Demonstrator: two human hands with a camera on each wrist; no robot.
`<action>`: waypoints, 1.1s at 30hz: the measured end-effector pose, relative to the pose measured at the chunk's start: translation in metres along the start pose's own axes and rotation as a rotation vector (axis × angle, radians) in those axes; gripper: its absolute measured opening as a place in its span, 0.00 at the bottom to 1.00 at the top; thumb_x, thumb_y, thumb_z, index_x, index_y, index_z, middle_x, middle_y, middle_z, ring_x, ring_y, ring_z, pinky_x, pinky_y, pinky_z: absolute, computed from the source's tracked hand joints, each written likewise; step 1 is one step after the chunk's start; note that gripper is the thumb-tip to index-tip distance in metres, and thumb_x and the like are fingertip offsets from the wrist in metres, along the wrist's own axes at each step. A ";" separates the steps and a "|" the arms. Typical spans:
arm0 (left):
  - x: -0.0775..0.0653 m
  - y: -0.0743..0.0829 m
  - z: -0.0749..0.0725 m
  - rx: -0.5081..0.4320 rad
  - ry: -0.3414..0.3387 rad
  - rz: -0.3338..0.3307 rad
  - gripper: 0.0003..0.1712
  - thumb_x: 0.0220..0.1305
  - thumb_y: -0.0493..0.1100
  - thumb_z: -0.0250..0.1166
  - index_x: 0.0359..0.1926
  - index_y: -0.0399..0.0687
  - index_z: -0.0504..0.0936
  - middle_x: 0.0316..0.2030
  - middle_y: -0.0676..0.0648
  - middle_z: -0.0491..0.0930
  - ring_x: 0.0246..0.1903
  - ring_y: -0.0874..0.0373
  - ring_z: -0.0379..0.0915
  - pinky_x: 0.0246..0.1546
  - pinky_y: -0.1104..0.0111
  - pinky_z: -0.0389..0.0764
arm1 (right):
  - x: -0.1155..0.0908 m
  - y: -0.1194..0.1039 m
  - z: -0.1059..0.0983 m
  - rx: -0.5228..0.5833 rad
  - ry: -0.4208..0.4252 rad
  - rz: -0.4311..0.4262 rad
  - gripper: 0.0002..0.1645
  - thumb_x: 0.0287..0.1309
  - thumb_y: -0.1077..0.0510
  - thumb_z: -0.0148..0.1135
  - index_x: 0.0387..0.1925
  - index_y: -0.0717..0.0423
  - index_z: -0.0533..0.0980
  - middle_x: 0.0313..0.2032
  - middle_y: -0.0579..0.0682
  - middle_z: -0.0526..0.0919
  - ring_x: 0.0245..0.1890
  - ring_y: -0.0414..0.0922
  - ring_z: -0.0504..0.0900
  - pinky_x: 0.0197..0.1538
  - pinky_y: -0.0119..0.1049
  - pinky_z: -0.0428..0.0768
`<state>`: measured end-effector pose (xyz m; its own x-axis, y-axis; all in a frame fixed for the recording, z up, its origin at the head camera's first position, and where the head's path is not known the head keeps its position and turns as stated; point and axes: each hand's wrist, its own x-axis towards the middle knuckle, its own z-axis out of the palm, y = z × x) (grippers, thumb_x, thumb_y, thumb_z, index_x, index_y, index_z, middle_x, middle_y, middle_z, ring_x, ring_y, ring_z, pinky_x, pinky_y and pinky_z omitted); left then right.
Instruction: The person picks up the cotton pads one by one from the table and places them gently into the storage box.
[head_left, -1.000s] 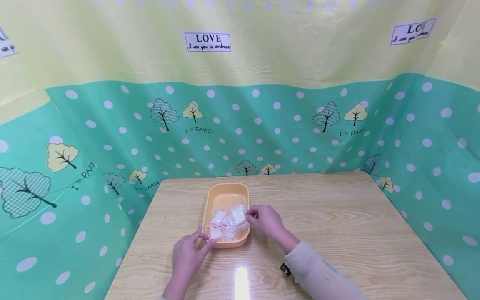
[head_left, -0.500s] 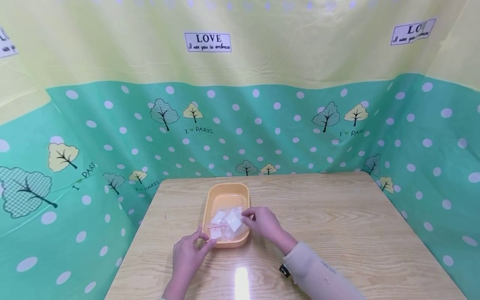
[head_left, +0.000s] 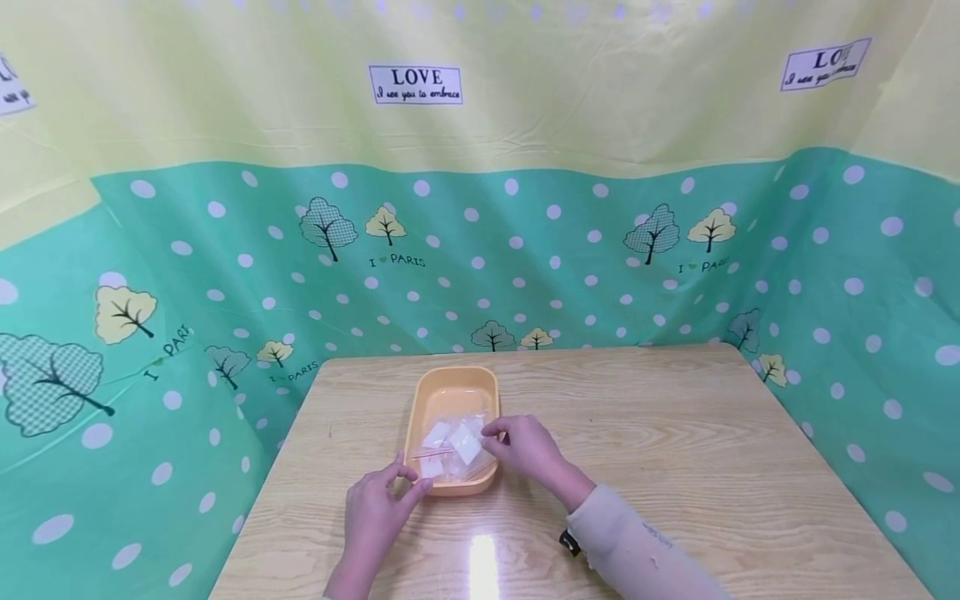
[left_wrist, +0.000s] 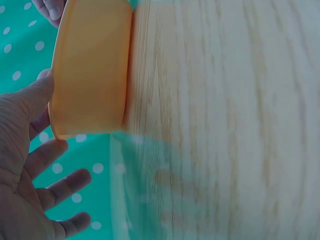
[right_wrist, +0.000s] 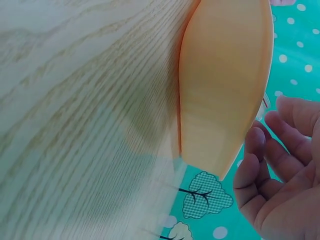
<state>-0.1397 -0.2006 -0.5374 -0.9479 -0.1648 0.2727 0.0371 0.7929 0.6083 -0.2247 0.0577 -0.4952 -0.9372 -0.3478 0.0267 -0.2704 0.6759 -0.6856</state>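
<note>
An orange plastic tray [head_left: 454, 374] stands on the wooden table, with several small clear zip bags [head_left: 432, 466] in its near half. The bags have white pieces inside, and a red seal line shows on one. My left hand [head_left: 378, 508] holds the tray's near left corner, thumb on the near rim and index finger at the left side; its other fingers spread loosely in the left wrist view. Over the right rim, my right hand [head_left: 531, 450] pinches the edge of a zip bag [head_left: 466, 445] between thumb and index finger. In the right wrist view the tray wall [right_wrist: 222, 85] hides most of the bags.
The wooden table [head_left: 660, 433] reaches out to the right of the tray. A green dotted curtain [head_left: 465, 275] with printed trees hangs at the back and both sides. A small black object [head_left: 570, 542] sits below the right sleeve.
My right hand has moved slightly left over the tray, and the pinched zip bag has shifted left and nearer, its white piece now tilted. The left hand and tray have stayed in place.
</note>
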 end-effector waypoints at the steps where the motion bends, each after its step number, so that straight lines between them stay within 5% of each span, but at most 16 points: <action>1: 0.000 0.000 0.000 0.003 -0.004 -0.002 0.13 0.56 0.58 0.82 0.31 0.64 0.85 0.62 0.49 0.86 0.53 0.37 0.87 0.63 0.38 0.78 | 0.000 0.000 0.000 -0.006 -0.017 0.002 0.14 0.71 0.50 0.70 0.53 0.49 0.88 0.34 0.42 0.87 0.32 0.37 0.78 0.32 0.29 0.80; 8: 0.000 0.001 -0.001 0.005 -0.022 -0.015 0.13 0.57 0.58 0.82 0.32 0.65 0.85 0.63 0.49 0.85 0.52 0.39 0.87 0.64 0.37 0.76 | -0.002 0.001 0.003 -0.092 -0.115 -0.034 0.18 0.71 0.48 0.68 0.57 0.48 0.87 0.26 0.43 0.82 0.26 0.41 0.78 0.28 0.33 0.78; 11: 0.000 0.001 -0.001 0.008 -0.028 -0.017 0.13 0.57 0.58 0.82 0.32 0.65 0.85 0.63 0.49 0.85 0.52 0.39 0.87 0.64 0.37 0.76 | -0.003 0.002 0.005 -0.172 -0.135 -0.082 0.20 0.70 0.48 0.69 0.58 0.50 0.86 0.46 0.51 0.91 0.44 0.49 0.89 0.46 0.43 0.89; 15: 0.001 0.002 -0.001 0.011 -0.033 -0.020 0.13 0.58 0.58 0.81 0.32 0.65 0.84 0.64 0.49 0.85 0.52 0.39 0.87 0.65 0.37 0.76 | -0.005 0.003 0.008 -0.266 -0.110 -0.141 0.22 0.69 0.46 0.70 0.59 0.51 0.86 0.74 0.56 0.78 0.71 0.57 0.80 0.72 0.54 0.80; 28: 0.000 0.000 0.000 -0.002 0.013 0.023 0.14 0.56 0.58 0.82 0.32 0.63 0.85 0.60 0.46 0.87 0.54 0.35 0.87 0.62 0.40 0.80 | -0.012 0.012 0.001 -0.171 -0.059 -0.126 0.24 0.70 0.45 0.69 0.63 0.48 0.83 0.77 0.54 0.74 0.73 0.57 0.78 0.74 0.57 0.78; 33: 0.001 -0.001 0.001 -0.015 -0.003 0.014 0.14 0.57 0.58 0.82 0.33 0.61 0.85 0.62 0.46 0.86 0.55 0.36 0.87 0.64 0.39 0.79 | -0.018 0.019 -0.008 -0.153 -0.036 -0.120 0.28 0.70 0.48 0.70 0.67 0.51 0.80 0.76 0.58 0.74 0.62 0.57 0.86 0.64 0.57 0.86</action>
<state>-0.1405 -0.2015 -0.5384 -0.9481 -0.1521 0.2793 0.0552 0.7861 0.6156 -0.2147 0.0821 -0.5023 -0.8887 -0.4525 0.0736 -0.4122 0.7184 -0.5603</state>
